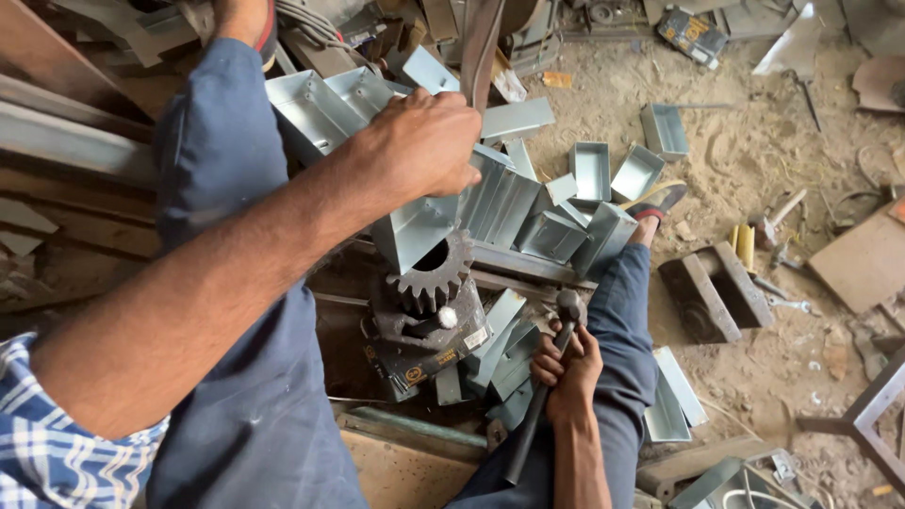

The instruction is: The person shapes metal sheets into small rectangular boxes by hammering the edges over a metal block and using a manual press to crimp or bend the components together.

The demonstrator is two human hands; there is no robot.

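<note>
The left hand (pixel 419 146) is clenched over the top of a folded sheet-metal box (pixel 415 231), pressing it down so its open lower end sits against a dark toothed gear (pixel 436 276); judging by that downward hold, the gear serves as a firm backing and the fist keeps the thin metal from skidding. The box is grey galvanised sheet, smooth and faintly shiny, with crisp bent edges, while the gear is heavy, dull and blunt-toothed, resting on a blackened block of scrap iron (pixel 424 339) between the person's legs. The right hand (pixel 568 368) is wrapped tightly around the dark handle of a hammer (pixel 551 377), near its small rounded steel head, which is raised just right of the gear; gripping that close to the head probably suits short, controlled taps. Both legs, in blue trousers (pixel 245 377), flank the work, and the right foot wears a sandal (pixel 655 203). Behind the gear, stacked against one another, lies a pile of finished boxes (pixel 528 212) of the same grey sheet, with more open-topped ones scattered on the sandy floor (pixel 754 160) beyond. Flat cut blanks (pixel 504 353) lean beside the iron block, within the hammer hand's reach. A hollow rusty block (pixel 716 292) sits well apart at the right.
</note>
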